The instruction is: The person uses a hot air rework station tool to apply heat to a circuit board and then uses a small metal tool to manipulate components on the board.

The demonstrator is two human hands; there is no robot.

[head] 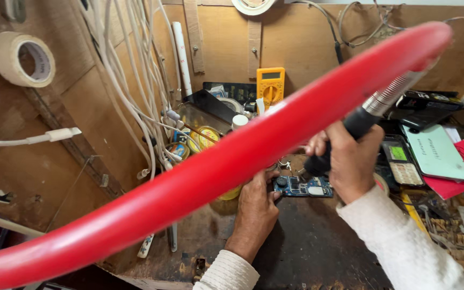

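the left hand [254,207] pins the small blue circuit board [303,186] at its 9 o'clock edge; the right hand [350,161], at 1 o'clock, grips a black-handled hot-air tool [356,126] on a thick red hose [232,156]; heating seems underway; next calls for a steady nozzle.

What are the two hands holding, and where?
Right hand grips the hot-air tool by its black handle. Left hand steadies the circuit board at its left edge.
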